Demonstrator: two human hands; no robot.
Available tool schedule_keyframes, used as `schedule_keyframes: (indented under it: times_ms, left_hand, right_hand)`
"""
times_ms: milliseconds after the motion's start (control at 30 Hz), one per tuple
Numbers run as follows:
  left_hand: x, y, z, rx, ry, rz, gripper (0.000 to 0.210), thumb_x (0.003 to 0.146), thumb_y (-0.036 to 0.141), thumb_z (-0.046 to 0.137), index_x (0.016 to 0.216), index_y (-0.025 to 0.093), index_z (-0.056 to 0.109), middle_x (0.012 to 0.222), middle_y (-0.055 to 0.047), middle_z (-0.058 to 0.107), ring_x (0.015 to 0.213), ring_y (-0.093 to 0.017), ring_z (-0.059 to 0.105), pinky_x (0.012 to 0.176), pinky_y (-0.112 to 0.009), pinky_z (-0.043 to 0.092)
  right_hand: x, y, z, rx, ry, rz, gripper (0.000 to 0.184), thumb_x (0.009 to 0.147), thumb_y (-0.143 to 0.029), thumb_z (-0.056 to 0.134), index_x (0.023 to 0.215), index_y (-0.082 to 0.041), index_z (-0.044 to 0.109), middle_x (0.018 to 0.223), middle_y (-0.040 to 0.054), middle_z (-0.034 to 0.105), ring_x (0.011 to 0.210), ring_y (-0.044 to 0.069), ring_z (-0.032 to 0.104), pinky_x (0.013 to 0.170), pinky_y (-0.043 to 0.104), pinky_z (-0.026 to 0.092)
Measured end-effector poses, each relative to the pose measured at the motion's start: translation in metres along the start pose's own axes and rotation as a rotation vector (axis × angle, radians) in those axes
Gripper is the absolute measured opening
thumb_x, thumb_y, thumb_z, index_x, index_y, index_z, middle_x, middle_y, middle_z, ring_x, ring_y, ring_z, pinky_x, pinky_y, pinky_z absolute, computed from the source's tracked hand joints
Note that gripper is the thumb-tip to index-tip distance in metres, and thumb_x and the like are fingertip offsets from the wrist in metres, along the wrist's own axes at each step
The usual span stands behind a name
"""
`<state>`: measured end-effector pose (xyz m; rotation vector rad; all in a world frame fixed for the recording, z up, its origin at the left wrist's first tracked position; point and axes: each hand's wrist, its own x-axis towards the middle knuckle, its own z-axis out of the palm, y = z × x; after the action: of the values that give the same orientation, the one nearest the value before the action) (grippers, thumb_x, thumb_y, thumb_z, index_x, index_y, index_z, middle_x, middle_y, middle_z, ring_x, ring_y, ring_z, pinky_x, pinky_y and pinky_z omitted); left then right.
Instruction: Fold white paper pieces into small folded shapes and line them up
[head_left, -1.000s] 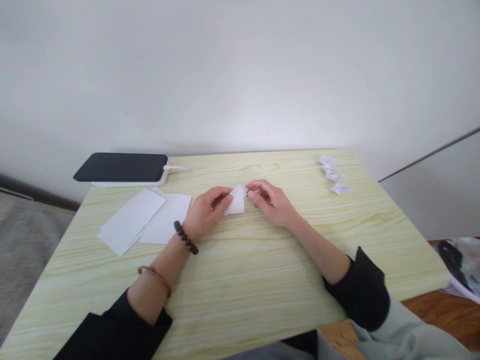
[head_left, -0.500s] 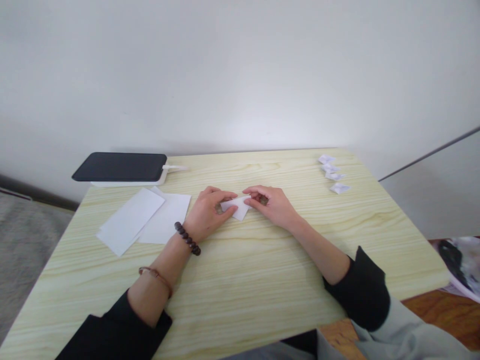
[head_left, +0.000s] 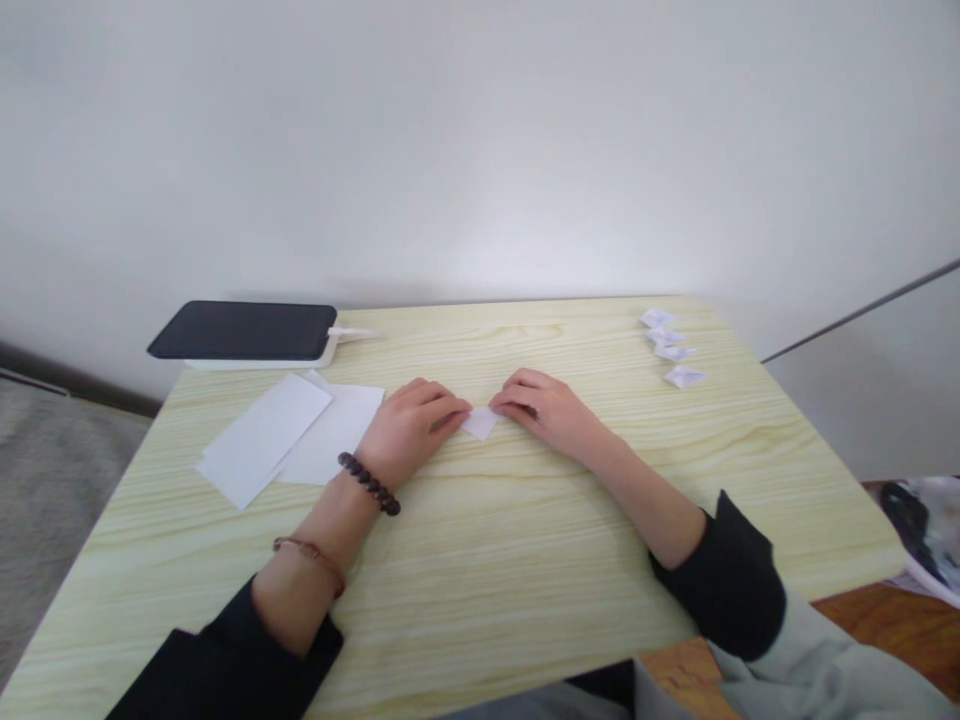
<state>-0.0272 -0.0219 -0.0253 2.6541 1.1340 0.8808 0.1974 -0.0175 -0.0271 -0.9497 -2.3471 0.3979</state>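
Between my two hands, over the middle of the table, is a small folded piece of white paper (head_left: 481,424), its point toward me. My left hand (head_left: 412,425) pinches its left corner between thumb and fingers. At the opposite corner, my right hand (head_left: 546,412) grips the paper the same way. The fingertips cover both side corners, so the folds there are hidden. A dark bead bracelet and a thin reddish band circle my left wrist.
Left of my hands lie several flat sheets of white paper (head_left: 266,440). Behind them a black phone (head_left: 244,331) rests on a white block, a white cable plug at its right end. Several small folded paper pieces (head_left: 684,376) line the far right of the wooden table (head_left: 487,580). A white wall stands behind.
Both hands have shifted their hold to the paper's side corners, and their fingers have closed into pinches. Less of the paper shows now, as a smaller downward-pointing shape.
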Motion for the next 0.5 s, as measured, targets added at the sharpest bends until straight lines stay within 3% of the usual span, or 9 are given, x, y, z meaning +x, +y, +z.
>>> schedule_keyframes:
  times_ms: [167,300,500]
  left_hand:
    - [-0.008,0.006,-0.004,0.173,-0.011,0.087,0.018,0.089,0.019,0.053,0.093,0.018,0.070,0.084,-0.005,0.067,0.079,-0.018,0.059,0.069,-0.030,0.049]
    - [-0.016,0.012,-0.006,0.250,-0.024,0.099,0.024,0.087,0.011,0.052,0.103,0.019,0.067,0.092,-0.006,0.067,0.084,-0.019,0.059,0.072,-0.032,0.050]
    - [-0.018,0.020,-0.008,0.316,-0.049,0.076,0.028,0.084,0.007,0.050,0.102,0.019,0.068,0.096,-0.007,0.067,0.088,-0.022,0.057,0.072,-0.034,0.050]
  right_hand:
    - [-0.007,-0.002,0.004,-0.215,0.006,-0.067,0.023,0.094,-0.019,0.044,0.101,-0.021,0.066,0.092,0.0058,0.061,0.084,0.016,0.055,0.075,0.028,0.046]
    - [-0.012,-0.005,0.003,-0.353,-0.013,-0.121,0.028,0.095,-0.018,0.043,0.110,-0.025,0.064,0.095,0.0055,0.061,0.081,0.016,0.052,0.074,0.029,0.044]
    - [-0.018,-0.010,0.000,-0.456,-0.027,-0.104,0.031,0.094,-0.020,0.045,0.117,-0.028,0.062,0.103,0.0061,0.061,0.083,0.017,0.050,0.075,0.031,0.042]
